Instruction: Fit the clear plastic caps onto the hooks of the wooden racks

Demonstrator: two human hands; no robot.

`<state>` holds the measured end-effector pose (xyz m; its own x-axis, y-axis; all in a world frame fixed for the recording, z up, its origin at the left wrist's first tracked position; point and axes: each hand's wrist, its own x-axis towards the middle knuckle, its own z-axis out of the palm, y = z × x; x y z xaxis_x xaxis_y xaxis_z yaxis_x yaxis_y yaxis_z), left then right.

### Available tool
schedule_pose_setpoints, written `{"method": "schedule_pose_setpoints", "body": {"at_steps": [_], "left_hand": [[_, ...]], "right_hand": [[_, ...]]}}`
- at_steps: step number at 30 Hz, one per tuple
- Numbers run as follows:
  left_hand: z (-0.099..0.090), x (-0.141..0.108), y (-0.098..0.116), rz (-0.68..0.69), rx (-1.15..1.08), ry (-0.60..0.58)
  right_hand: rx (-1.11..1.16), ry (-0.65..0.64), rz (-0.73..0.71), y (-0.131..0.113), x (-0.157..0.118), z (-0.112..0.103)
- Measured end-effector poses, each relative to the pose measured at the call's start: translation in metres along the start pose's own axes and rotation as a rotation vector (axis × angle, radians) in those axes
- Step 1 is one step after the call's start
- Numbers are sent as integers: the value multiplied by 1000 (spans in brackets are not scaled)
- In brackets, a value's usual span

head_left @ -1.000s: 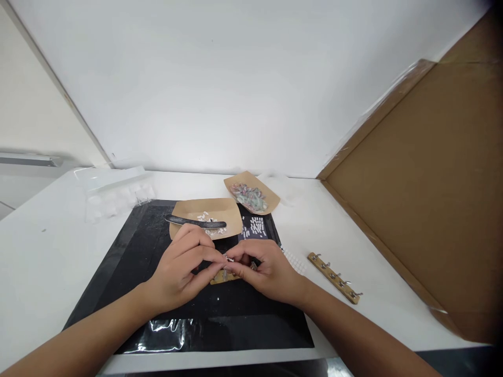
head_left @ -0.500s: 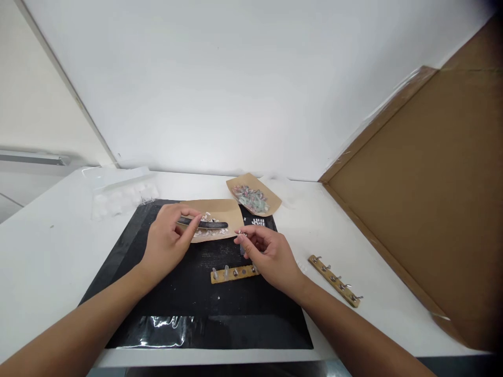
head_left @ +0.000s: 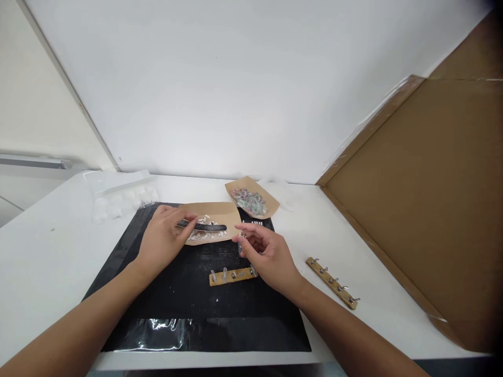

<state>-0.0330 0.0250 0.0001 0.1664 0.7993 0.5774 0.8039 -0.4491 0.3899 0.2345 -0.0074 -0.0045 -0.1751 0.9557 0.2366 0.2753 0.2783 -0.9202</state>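
Observation:
A curved black nail file [head_left: 212, 228] is pinched between the thumb and fingers of my left hand [head_left: 165, 233], over the brown paper tray [head_left: 228, 210] of small white pieces. To the right of that tray, my right hand [head_left: 261, 248] is closed with thumb and fingertips on a small metal holder [head_left: 242, 236], mostly hidden by the fingers. Below my hands on the black mat [head_left: 168, 293] lies a wooden strip [head_left: 222, 280] bearing clear nail tips on small holders. One round spot on this strip carries no holder. My right hand covers its right end.
A second paper tray [head_left: 271, 203] with colourful pieces sits behind. At right lies another wooden strip [head_left: 330, 283] with metal holders. A clear plastic package [head_left: 118, 201] stands back left. A white wall [head_left: 216, 104] and a cardboard panel [head_left: 424, 209] bound the table.
The view has shifted slightly. The thumb and fingers of my right hand have moved a little around the small holder. My left hand keeps the nail file over the tray.

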Motion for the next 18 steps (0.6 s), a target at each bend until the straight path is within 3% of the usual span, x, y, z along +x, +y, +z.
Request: {"method": "schedule_pose_setpoints", "body": {"at_steps": [10,15,18], "left_hand": [[0,-2,0,-14,96,-95],[-2,1,2,-44,110,-70],[-4,3,9,36,13,-73]], "right_hand": [[-43,-62,53,1,-1,1],[-16,-79,79,-1,-1,1],[-26,-86,106,-2,1,-3]]}}
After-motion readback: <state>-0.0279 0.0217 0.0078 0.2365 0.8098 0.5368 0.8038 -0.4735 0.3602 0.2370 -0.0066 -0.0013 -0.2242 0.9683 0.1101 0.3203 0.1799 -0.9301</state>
